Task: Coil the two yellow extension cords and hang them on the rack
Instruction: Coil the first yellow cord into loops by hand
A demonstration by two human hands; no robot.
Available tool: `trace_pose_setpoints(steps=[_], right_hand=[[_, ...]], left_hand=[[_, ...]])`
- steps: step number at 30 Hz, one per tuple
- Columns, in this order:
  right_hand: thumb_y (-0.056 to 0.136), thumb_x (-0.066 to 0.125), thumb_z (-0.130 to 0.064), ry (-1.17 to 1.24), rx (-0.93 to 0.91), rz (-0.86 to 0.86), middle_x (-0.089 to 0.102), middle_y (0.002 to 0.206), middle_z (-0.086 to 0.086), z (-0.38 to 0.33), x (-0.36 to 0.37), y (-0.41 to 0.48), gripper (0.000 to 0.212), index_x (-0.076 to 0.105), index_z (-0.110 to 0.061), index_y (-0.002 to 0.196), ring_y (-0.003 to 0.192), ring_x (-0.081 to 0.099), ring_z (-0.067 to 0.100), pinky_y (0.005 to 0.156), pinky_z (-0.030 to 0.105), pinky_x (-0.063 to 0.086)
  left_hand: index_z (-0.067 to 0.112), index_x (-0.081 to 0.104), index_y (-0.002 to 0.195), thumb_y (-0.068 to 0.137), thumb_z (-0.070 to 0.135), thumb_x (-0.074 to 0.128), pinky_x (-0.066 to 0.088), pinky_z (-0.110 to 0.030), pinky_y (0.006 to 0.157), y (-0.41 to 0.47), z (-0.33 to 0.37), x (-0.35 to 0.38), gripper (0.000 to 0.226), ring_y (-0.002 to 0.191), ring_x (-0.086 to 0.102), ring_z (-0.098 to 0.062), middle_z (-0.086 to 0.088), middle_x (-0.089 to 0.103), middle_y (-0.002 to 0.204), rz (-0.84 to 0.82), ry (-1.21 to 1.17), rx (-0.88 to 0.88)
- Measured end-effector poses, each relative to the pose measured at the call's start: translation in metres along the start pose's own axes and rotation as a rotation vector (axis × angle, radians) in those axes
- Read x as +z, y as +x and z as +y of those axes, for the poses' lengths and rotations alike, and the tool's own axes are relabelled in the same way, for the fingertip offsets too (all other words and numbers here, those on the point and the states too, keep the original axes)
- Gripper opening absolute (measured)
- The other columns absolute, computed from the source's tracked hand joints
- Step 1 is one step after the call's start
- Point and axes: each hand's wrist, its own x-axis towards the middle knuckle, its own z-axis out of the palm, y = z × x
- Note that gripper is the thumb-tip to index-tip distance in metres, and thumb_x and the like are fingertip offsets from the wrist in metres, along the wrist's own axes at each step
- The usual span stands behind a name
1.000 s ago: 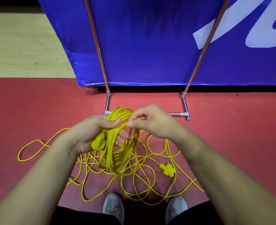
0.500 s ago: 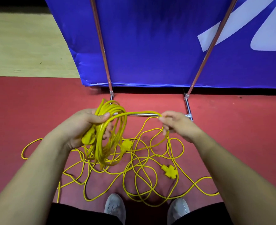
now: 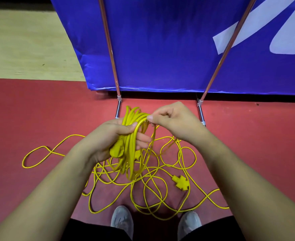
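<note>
My left hand grips a hanging coil of yellow extension cord with several loops, a yellow plug pressed against its palm. My right hand pinches a strand of the same cord at the top of the coil, right beside the left thumb. Loose yellow cord lies tangled on the red floor below, with a yellow multi-socket end to the right. The rack stands just behind, two slanted copper-coloured poles rising from a chrome base; its top is out of view.
A blue banner with white lettering hangs behind the rack poles. A long cord loop reaches out to the left on the red floor. My grey shoes stand at the bottom edge. Pale wooden floor lies at the far left.
My right hand, which had drawn a strand out to the right, has come back to the coil and laid another loop against my left hand. The coil stays in the left hand.
</note>
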Motion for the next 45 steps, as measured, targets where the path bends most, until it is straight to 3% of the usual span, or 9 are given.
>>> trace_pose_setpoints(steps=[6,12,21,26,30,34,37,41,45], right_hand=[[0.091,0.065,-0.022,-0.147,-0.022,0.073,0.050,0.044,-0.020,0.000,-0.004,-0.003,0.026,0.071,-0.005,0.071,0.047,0.048,-0.004,0.051,0.008,0.033],[0.089,0.068,-0.020,0.060,-0.050,-0.035,0.049,0.057,-0.007,0.010,-0.005,-0.007,0.016,0.071,-0.005,0.082,0.052,0.039,0.002,0.051,0.019,0.033],[0.089,0.068,-0.025,-0.197,0.290,-0.094,0.038,0.067,0.004,0.128,-0.025,-0.006,0.037,0.049,0.002,0.072,0.062,0.033,0.013,0.057,0.030,0.028],[0.089,0.068,-0.017,0.073,0.481,-0.100,0.039,0.059,-0.004,0.165,-0.002,-0.018,0.033,0.047,-0.004,0.068,0.057,0.031,0.011,0.052,0.024,0.023],[0.093,0.061,-0.006,0.362,0.598,0.010,0.059,0.068,0.004,0.167,0.005,-0.020,0.018,0.050,-0.012,0.080,0.061,0.062,0.014,0.063,0.019,0.052],[0.089,0.063,-0.006,0.165,0.560,0.237,0.049,0.059,0.007,0.132,0.000,0.007,0.011,0.058,-0.009,0.080,0.045,0.044,0.017,0.042,0.020,0.038],[0.081,0.065,-0.003,-0.291,0.354,-0.010,0.054,0.054,-0.002,0.087,-0.008,0.012,0.014,0.068,-0.008,0.068,0.050,0.050,0.012,0.044,0.015,0.036],[0.083,0.071,-0.010,-0.232,0.288,-0.651,0.052,0.051,-0.007,0.027,-0.015,-0.007,0.012,0.074,-0.017,0.074,0.047,0.042,0.014,0.046,0.022,0.034],[0.087,0.068,-0.010,0.178,0.132,-0.514,0.044,0.054,0.001,0.004,-0.011,-0.012,0.010,0.070,-0.014,0.079,0.046,0.034,0.010,0.043,0.021,0.026]], left_hand=[[0.003,0.061,0.088,0.081,0.020,0.062,0.052,-0.028,0.046,0.000,-0.003,-0.005,0.019,0.050,0.061,-0.022,-0.008,0.059,0.062,-0.064,-0.026,-0.042],[0.007,0.062,0.087,0.058,0.031,0.087,0.048,-0.026,0.049,0.003,-0.005,-0.007,0.045,0.050,0.056,-0.022,-0.003,0.050,0.058,-0.193,-0.077,-0.043],[0.001,0.057,0.096,0.092,0.014,0.053,0.042,-0.028,0.059,-0.007,0.014,-0.043,0.014,0.055,0.054,-0.019,-0.004,0.054,0.063,-0.390,-0.413,0.114],[0.011,0.063,0.074,0.071,0.021,0.068,0.052,-0.023,0.058,-0.010,0.022,-0.030,0.012,0.062,0.062,-0.015,0.006,0.048,0.054,-0.015,-0.480,0.312],[0.010,0.059,0.076,0.074,0.022,0.060,0.059,-0.032,0.071,-0.008,0.025,-0.030,0.012,0.097,0.069,-0.030,-0.004,0.068,0.071,0.166,-0.448,0.312],[0.010,0.056,0.084,0.087,0.018,0.053,0.058,-0.025,0.057,0.001,0.017,-0.029,0.009,0.072,0.073,-0.023,-0.006,0.072,0.071,0.273,-0.256,0.252],[0.004,0.059,0.094,0.092,0.017,0.051,0.056,-0.024,0.056,0.007,0.012,-0.029,0.015,0.062,0.070,-0.021,-0.003,0.064,0.057,0.296,-0.135,0.230],[-0.002,0.057,0.098,0.081,0.018,0.058,0.058,-0.032,0.065,0.006,0.006,-0.022,0.026,0.064,0.070,-0.026,-0.014,0.068,0.067,0.196,-0.033,0.086],[0.005,0.060,0.083,0.078,0.015,0.061,0.056,-0.048,0.074,-0.002,0.000,-0.006,0.011,0.079,0.070,-0.038,-0.029,0.070,0.089,-0.021,-0.010,-0.081]])
